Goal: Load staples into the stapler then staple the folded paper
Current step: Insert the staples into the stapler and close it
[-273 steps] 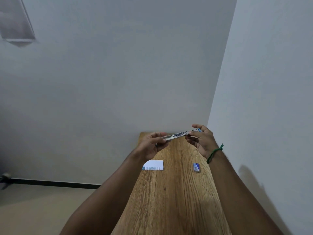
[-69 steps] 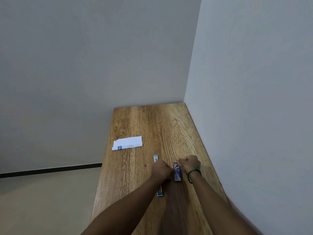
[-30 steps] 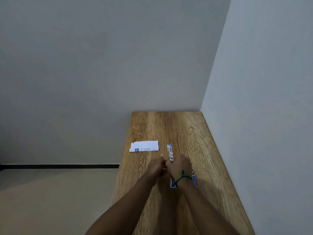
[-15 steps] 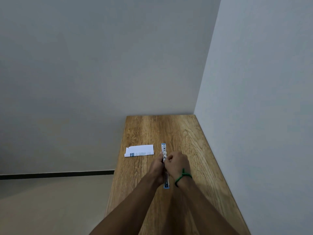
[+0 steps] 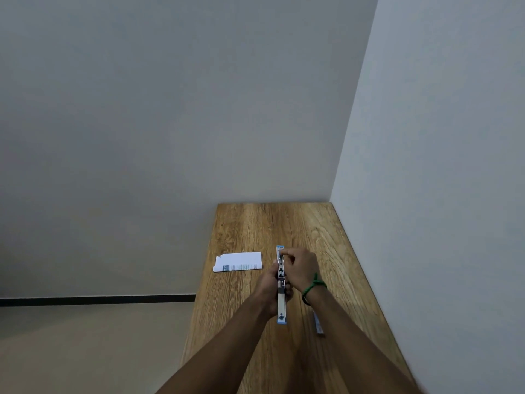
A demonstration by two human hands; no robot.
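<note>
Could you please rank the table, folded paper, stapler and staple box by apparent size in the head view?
1. table
2. folded paper
3. stapler: longer than the paper but much narrower and partly covered, so these two are close
4. staple box: mostly hidden behind the right forearm

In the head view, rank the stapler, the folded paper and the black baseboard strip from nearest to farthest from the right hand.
1. stapler: at the fingertips of the right hand, just to its left.
2. folded paper: lying further left.
3. black baseboard strip: low on the wall, far left.
</note>
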